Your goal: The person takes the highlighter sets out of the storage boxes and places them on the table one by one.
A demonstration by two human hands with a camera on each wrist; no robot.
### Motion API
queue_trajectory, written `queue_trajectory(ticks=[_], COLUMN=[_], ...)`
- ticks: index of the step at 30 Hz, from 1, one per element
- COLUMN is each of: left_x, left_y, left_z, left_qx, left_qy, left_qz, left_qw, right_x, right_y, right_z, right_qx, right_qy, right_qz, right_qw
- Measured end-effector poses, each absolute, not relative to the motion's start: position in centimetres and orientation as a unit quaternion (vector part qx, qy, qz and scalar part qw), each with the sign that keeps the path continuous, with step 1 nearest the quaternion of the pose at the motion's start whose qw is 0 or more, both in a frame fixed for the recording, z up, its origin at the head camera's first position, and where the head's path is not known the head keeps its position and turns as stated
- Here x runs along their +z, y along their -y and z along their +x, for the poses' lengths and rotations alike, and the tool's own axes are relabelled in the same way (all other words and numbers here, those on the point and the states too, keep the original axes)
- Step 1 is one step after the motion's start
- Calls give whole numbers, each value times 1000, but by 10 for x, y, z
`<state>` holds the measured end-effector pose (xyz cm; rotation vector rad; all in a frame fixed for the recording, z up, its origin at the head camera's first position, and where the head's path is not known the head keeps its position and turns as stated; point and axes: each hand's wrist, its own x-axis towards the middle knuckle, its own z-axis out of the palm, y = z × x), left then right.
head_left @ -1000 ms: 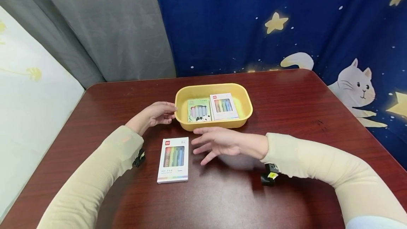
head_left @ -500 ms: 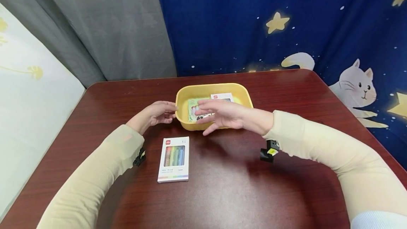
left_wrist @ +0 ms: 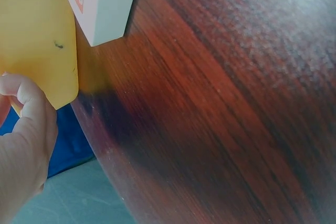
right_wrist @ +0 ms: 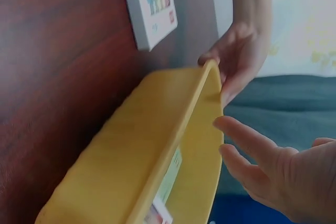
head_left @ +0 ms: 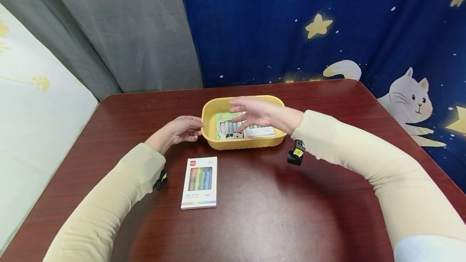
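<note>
A yellow plastic basket sits toward the back of the table. Inside it lie a green pen box with a panda and a white pen box, partly covered by my right hand. That hand is spread above the basket and holds nothing; in the right wrist view its fingertips overlap the far rim. My left hand touches the basket's left end with loosely bent fingers. Another white box of coloured pens, with a clear window, lies flat on the table before the basket.
The dark red wooden table reaches back to a grey curtain and a blue star-patterned curtain. A white flowered panel stands at the left. Small black cameras hang at both wrists.
My right hand has moved from in front of the basket, away from me, to above its inside. My left hand, the basket and the pen box on the table have stayed in place.
</note>
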<state>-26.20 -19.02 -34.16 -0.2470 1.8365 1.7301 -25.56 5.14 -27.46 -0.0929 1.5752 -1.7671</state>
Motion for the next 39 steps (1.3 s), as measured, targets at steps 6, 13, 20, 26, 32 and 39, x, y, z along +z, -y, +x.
queue_trajectory(ticks=[6,13,20,26,32,39], left_x=[-341,-341,-342,-342,-342,-340], left_y=[189,190,190,190,190,191], left_z=[-261,-261,-261,-262,-262,-261], left_qx=[649,647,647,645,649,652], left_qy=[-693,-695,-696,-698,-694,-692], left_qz=[-94,-97,-97,-93,-94,-89], left_qw=[301,298,297,297,297,298], right_x=[-282,-294,-306,-309,-311,-314], right_y=[-48,-45,-44,-41,-38,-38], right_z=[-274,-288,-293,-293,-292,-291], right_qx=[-680,-663,-650,-654,-650,-647], right_qy=[-634,-645,-652,-649,-648,-654], right_qz=[-2,28,49,51,59,55], right_qw=[367,379,386,385,393,388])
